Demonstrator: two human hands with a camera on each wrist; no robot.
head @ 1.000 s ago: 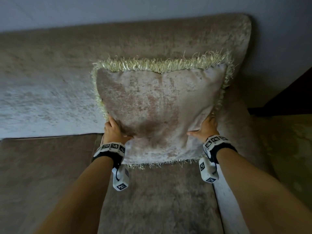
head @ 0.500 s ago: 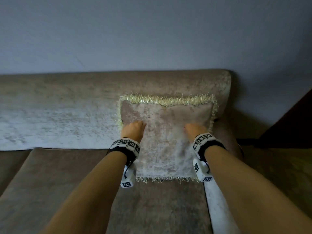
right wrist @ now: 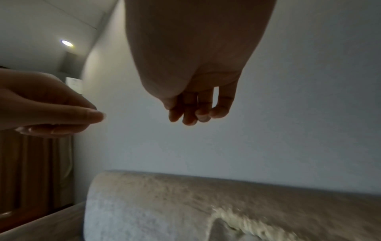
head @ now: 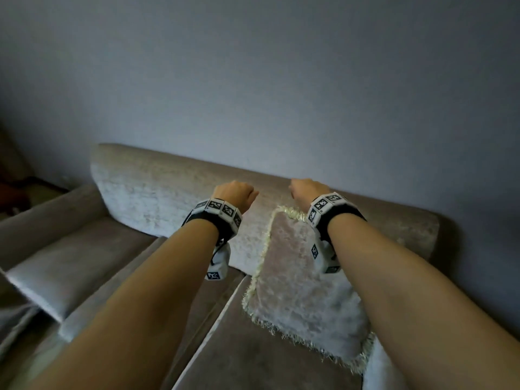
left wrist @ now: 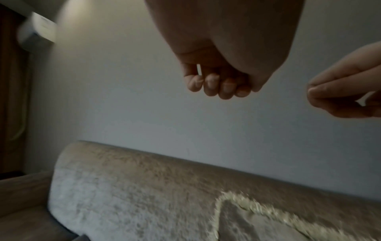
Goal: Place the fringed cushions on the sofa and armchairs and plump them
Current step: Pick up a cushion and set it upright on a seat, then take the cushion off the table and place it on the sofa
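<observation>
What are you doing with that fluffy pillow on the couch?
A person is setting out cushions. One fringed cushion leans against the back of the sofa, at its right end. Nobody is holding it now: the left hand and the right hand are both lifted above it, empty, with fingers loosely curled.

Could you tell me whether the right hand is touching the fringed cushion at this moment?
Apart. In the right wrist view the right hand hangs against bare wall, well above the fringed cushion, holding nothing.
</observation>
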